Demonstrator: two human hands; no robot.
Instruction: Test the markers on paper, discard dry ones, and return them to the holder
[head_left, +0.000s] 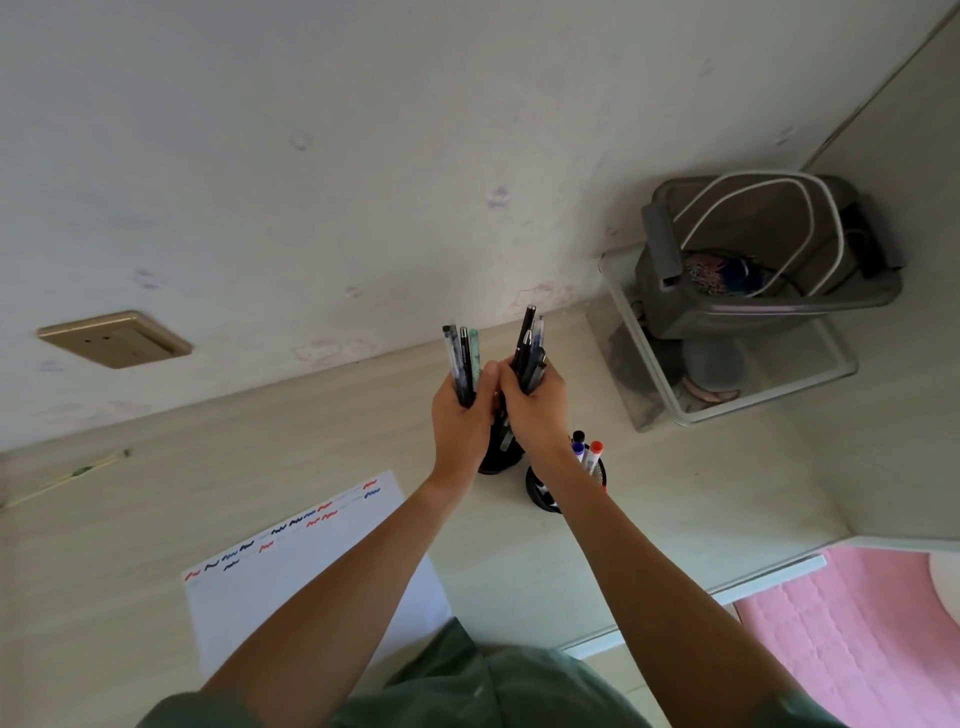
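Observation:
My left hand (460, 410) grips a small bundle of pens (461, 358), two dark and one mint green, tips pointing up. My right hand (535, 410) grips a second bundle of dark pens (530, 353). Both hands are held together just above a black holder (498, 457), which they mostly hide. Beside it on the right stands a black mesh holder (545, 493) with red, blue and black capped markers (589, 452). A white paper sheet (249, 587) with red, blue and black squiggles lies at the lower left of the desk.
A grey bin (769, 291) with white cables and clips sits on a clear stand (727, 395) at the desk's back right. A gold wall socket (114, 340) is on the wall at left. A pink cloth (862, 634) lies beyond the desk's front right edge.

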